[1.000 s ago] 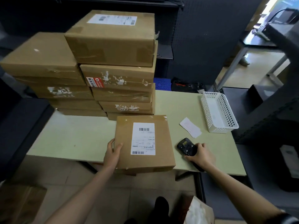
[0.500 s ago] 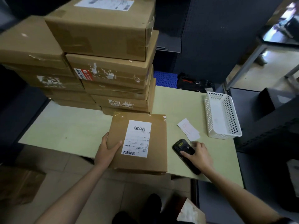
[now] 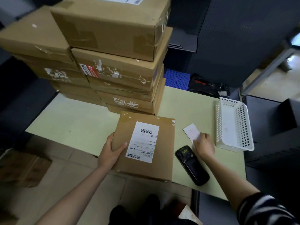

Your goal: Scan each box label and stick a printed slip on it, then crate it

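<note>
One hand [image 3: 204, 146] left the scanner [image 3: 191, 164], now touching the slip [image 3: 191, 131].

place: parcel packing room | cues: stacked cardboard boxes [image 3: 103, 51]; handheld scanner [image 3: 191, 164]; dark pegboard shelving [image 3: 243, 38]

The slip's [image 3: 191, 132] near end is covered by the right hand [image 3: 203, 146] (fingertips unseen); the label's [image 3: 143, 142] print is unreadable.

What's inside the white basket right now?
The white basket shows only its bare white floor; no slip or box lies in it. Its near wall hides a thin strip of the floor. The printed slip lies outside, under the right hand.
</note>
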{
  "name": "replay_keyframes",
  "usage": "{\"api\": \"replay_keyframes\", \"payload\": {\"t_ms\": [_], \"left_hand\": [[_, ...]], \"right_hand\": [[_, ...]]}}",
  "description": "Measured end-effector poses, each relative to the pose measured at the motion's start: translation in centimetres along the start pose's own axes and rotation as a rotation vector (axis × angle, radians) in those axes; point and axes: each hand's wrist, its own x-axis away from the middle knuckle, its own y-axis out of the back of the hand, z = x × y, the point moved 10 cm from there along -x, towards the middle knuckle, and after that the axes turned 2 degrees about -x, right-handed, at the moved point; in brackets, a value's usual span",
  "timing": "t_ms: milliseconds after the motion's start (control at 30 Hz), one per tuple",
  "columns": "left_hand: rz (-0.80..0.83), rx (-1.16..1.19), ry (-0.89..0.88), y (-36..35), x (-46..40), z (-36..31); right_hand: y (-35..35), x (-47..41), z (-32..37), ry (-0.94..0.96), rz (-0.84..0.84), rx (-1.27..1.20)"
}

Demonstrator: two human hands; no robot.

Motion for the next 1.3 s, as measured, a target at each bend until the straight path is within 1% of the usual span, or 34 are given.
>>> {"api": "replay_keyframes", "payload": {"t_ms": [133, 267, 533, 633, 733, 800, 867, 933, 1000, 1133, 1200, 1300], "left_hand": [[-0.013, -0.021, 0.007, 0.1, 0.0, 0.1], [-0.013, -0.036, -0.001, 0.2, 0.0, 0.2], [-0.005, -0.057, -0.023, 0.1, 0.3, -0.3], [0.021, -0.037, -0.036, -0.2, -0.1, -0.4], [0.093, 0.026, -0.015, -0.4, -0.3, -0.1], [0.113, -0.031, 0.002, -0.2, -0.5, -0.1], [0.052, -0.22, -0.082, 0.6, -0.6, -1.6], [-0.019, -0.368, -0.274, 1.2, -0.5, -4.5], [0.036, -0.415, -0.427, 0.7, -0.5, -7.0], [0.284, -0.343, -0.584, -1.5, -0.2, -10.8], [0.321, -0.269, -0.618, -2.0, 0.2, -12.9], [0.347, -0.11, -0.57, -2.3, 0.1, -14.9]], "right_hand": [[0.1, -0.8, 0.1, -0.009, -0.005, -0.013], [1.2, -1.3, 0.2, -0.038, -0.066, -0.044], [2.9, -1.4, 0.8, -0.007, -0.106, 0.016], [3.6, -0.9, 1.2, -0.034, -0.114, -0.008], [4.5, 0.1, 1.5, -0.087, -0.146, -0.069], [4.9, 1.0, 1.7, -0.114, -0.166, -0.122], [5.5, 1.9, 2.2, -0.122, -0.198, -0.22], [6.5, 2.8, 3.3, -0.113, -0.233, -0.32], [7.3, 3.9, 5.0, -0.089, -0.261, -0.4], [7.2, 6.4, 9.2, -0.05, -0.246, -0.568], [6.7, 7.5, 11.2, -0.024, -0.226, -0.625], [6.2, 9.1, 13.8, 0.011, -0.197, -0.698]]}}
